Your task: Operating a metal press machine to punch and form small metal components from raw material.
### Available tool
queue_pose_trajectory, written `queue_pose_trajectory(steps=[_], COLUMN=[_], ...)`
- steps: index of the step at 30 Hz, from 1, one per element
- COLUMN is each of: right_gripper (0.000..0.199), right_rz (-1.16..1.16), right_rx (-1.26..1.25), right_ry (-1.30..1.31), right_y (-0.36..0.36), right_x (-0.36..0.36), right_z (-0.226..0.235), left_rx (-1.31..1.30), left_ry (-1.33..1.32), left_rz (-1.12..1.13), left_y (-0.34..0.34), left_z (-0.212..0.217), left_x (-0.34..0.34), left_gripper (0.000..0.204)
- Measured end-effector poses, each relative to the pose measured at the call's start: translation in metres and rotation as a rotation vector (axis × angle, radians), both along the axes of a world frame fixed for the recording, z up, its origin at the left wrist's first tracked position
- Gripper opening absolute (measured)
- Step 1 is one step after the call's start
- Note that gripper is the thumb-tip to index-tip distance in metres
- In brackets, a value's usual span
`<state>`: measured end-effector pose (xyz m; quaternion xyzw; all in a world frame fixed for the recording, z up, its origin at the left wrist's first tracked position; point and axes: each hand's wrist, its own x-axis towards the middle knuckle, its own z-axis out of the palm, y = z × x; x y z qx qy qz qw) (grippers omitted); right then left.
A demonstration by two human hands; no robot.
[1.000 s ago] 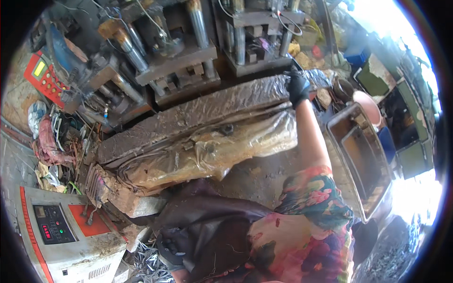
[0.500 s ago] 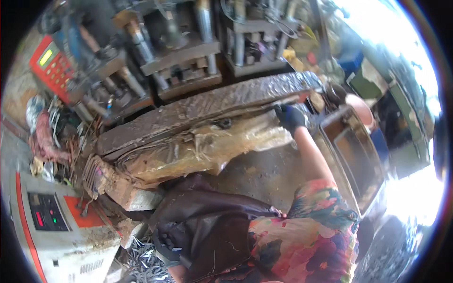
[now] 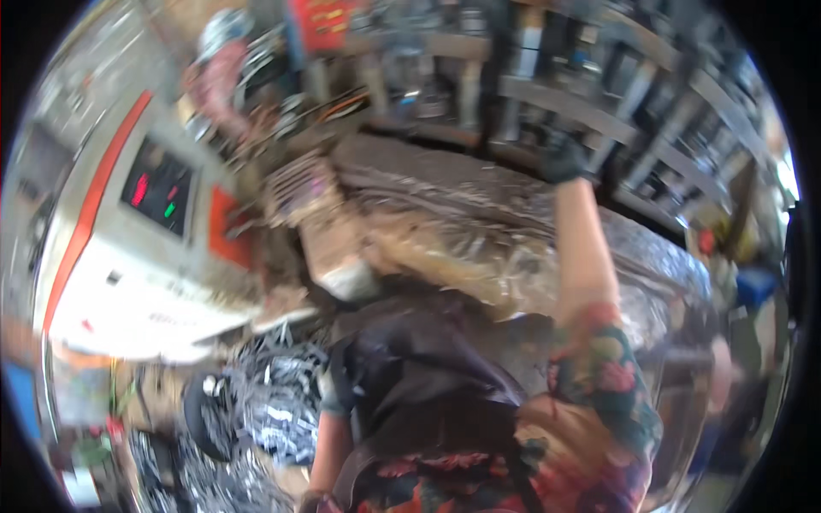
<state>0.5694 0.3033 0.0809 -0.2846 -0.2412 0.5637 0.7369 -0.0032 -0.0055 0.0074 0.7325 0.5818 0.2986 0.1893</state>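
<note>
My right hand [image 3: 564, 158] wears a dark glove and reaches forward over the brown, crusted ledge [image 3: 462, 175]. It is nearest the front of a metal press frame [image 3: 560, 107]. Motion smears its fingers, so what they touch or hold, if anything, cannot be made out. My left hand [image 3: 336, 389], gloved too, hangs low beside the dark apron [image 3: 419, 363] over my lap, its fingers mostly hidden. Close to it lies a heap of shiny metal strips [image 3: 282, 410]. Crumpled yellowish plastic sheeting [image 3: 436, 252] drapes the near side of the ledge.
A white machine cabinet [image 3: 128, 282] with a lit display stands at the left. A red keypad box [image 3: 321, 21] is at the top. Beside the ledge's left end sit a slotted block [image 3: 299, 188] and a pale block [image 3: 346, 282]. A blue container [image 3: 755, 286] stands far right.
The view has swung left, bringing more of the white cabinet and metal strips into sight. My right hand has left the plastic sheeting at the ledge and moved to the press frames.
</note>
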Motion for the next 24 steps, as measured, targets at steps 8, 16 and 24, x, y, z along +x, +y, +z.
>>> queue_pose_trajectory(steps=[8, 16, 24], right_gripper=[0.021, 0.019, 0.033], right_rz=[-0.165, -1.115, 0.244], right_rx=[0.015, 0.032, -0.213], right_ry=[0.323, -0.28, -0.743], right_y=[-0.231, -0.422, -0.29], right_x=[-0.016, 0.097, -0.197], right_z=[-0.017, -0.047, 0.029], left_rx=[-0.21, -0.281, -1.006], left_ry=[-0.215, -0.455, -0.866], left_rz=[-0.025, -0.194, -0.212], left_y=[-0.003, 0.008, 0.038], left_z=[-0.008, 0.008, 0.05], left_x=[-0.005, 0.009, 0.07], left_gripper=[0.041, 0.033, 0.026])
